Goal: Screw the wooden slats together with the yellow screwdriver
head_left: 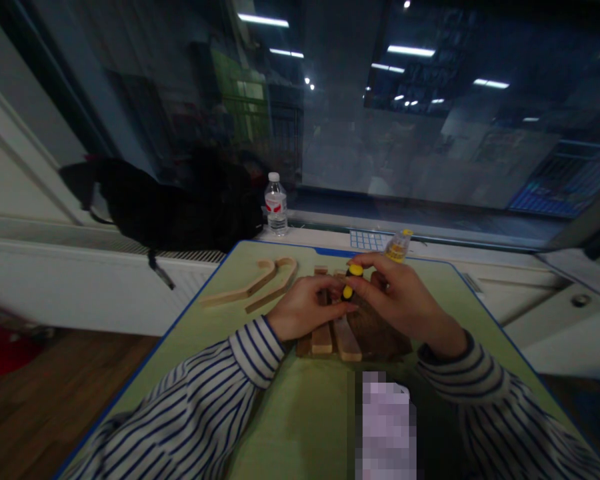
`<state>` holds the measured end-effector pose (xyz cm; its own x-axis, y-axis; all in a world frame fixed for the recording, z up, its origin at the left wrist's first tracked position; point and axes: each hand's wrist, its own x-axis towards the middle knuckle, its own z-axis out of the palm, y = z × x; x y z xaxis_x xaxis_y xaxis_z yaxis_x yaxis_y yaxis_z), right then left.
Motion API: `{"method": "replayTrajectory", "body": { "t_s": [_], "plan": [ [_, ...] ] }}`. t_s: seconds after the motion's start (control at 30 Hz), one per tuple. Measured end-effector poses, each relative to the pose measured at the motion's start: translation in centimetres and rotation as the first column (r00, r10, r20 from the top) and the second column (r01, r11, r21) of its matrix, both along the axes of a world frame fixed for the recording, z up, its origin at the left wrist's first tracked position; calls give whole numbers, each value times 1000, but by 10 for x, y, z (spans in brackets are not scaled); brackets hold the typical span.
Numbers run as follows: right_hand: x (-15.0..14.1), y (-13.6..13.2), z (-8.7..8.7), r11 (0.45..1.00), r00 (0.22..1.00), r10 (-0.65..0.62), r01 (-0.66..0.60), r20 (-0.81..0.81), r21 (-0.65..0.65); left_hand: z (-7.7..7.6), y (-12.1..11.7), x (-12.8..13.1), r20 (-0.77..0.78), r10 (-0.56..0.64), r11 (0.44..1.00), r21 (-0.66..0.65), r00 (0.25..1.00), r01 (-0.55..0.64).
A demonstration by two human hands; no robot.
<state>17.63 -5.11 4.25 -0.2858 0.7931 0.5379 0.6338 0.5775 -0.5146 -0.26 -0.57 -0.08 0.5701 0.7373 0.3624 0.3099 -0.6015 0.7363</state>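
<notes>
My left hand [306, 308] and my right hand [399, 295] meet above a wooden assembly [341, 337] of pale slats on a darker base. The assembly lies on the green table [300, 400]. Both hands have their fingers curled. Between the fingertips is a small tool with a yellow and black handle [351, 280]. My right hand pinches its upper part, and my left fingertips press on its lower yellow end. Both sleeves are striped white and blue.
Two curved wooden pieces [260, 283] lie on the table's left. A small yellow-capped bottle [398, 245] stands at the far edge, a water bottle [276, 205] on the sill beside a dark bag [180, 200]. A blurred patch [385, 427] sits near me.
</notes>
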Motion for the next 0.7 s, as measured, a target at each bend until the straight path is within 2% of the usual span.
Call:
{"method": "replayTrajectory", "body": {
  "t_s": [0.17, 0.37, 0.7],
  "plan": [
    [0, -4, 3, 998, 999, 41, -41, 1, -40, -2, 1, -1, 20, -50, 998, -23, 999, 50],
    [0, -3, 7, 995, 995, 90, -92, 51, 43, -5, 2, -1, -3, -33, 999, -15, 999, 33],
    [-1, 1, 0, 996, 998, -18, 13, 53, 94, -3, 0, 1, -56, -58, 998, 17, 997, 59]
  ]
}}
